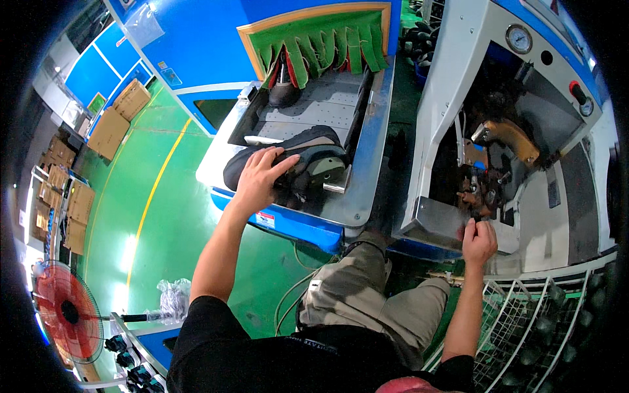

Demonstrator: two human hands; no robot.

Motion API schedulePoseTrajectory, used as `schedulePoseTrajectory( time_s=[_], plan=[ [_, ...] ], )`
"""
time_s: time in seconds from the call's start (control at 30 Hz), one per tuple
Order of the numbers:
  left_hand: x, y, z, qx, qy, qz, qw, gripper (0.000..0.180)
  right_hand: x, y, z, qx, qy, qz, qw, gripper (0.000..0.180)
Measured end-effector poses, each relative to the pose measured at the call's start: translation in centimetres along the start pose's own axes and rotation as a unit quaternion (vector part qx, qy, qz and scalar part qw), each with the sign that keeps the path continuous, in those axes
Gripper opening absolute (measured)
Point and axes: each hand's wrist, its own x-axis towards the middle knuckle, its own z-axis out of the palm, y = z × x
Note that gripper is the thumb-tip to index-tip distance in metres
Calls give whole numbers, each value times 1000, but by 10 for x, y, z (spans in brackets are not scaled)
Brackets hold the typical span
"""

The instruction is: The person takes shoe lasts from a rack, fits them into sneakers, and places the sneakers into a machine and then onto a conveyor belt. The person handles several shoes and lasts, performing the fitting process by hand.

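Note:
A dark shoe [321, 141] with a grey-green patch lies tilted at the near end of a conveyor [308, 108]. My left hand [261, 175] reaches over its near side, fingers curved onto the upper and the thumb toward the patch. What lies beneath the palm is partly hidden. Close to the metal front edge of the machine on the right [436, 219], my right hand [479, 243] is closed with bent fingers. Whatever it may hold is too small or hidden to make out. Inside that machine are a tan curved part [514, 141] and dark metal fittings [481, 193].
Another dark shoe [284, 92] comes through a green strip curtain [321, 49] on the conveyor. A wire rack [517, 321] holding dark items stands at lower right. At left are a red fan [67, 311], cardboard boxes [108, 134] and green floor [157, 164].

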Motion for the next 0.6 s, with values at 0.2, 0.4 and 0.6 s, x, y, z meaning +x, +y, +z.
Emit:
schedulePoseTrajectory(
  time_s=[0.2,0.4,0.6],
  plan=[
    [6,-14,-1,6,0,22,1000,88,-3,11,-33,110,-176,-26,978,20],
    [43,-54,3,-66,-19,-47,997,95,-35,17,-118,31,-468,-76,880,45],
    [53,-114,55,-361,24,-306,881,82,-101,-16,-193,-55,-885,155,435,77]
  ],
)
